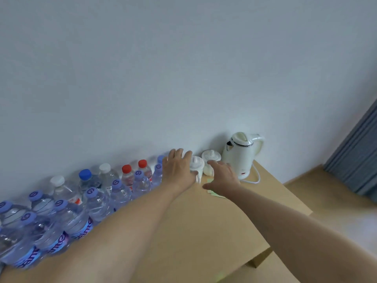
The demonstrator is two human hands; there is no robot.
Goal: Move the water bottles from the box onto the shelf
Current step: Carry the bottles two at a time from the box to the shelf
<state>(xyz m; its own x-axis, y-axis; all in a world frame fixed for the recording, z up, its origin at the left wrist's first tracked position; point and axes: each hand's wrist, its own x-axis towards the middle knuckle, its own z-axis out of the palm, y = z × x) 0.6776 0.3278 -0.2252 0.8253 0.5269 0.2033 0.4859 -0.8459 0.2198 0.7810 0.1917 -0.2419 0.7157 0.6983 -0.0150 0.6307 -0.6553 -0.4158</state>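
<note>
Several clear water bottles (98, 201) stand in rows along the wall on the wooden shelf top (204, 221), with purple, blue, white and red caps. My left hand (178, 170) reaches over the right end of the rows, back up and fingers stretched forward and apart, beside a purple-capped bottle (157, 174). Its palm is hidden and nothing shows in it. My right hand (222, 177) hovers palm down just above the shelf top, fingers spread and holding nothing. No box is in view.
Two white lidded cups (197, 163) (211, 158) and a white electric kettle (242, 154) with its cord stand against the wall right of the bottles. A green paper (214, 194) lies under my right hand. A grey curtain (355, 160) hangs at the right.
</note>
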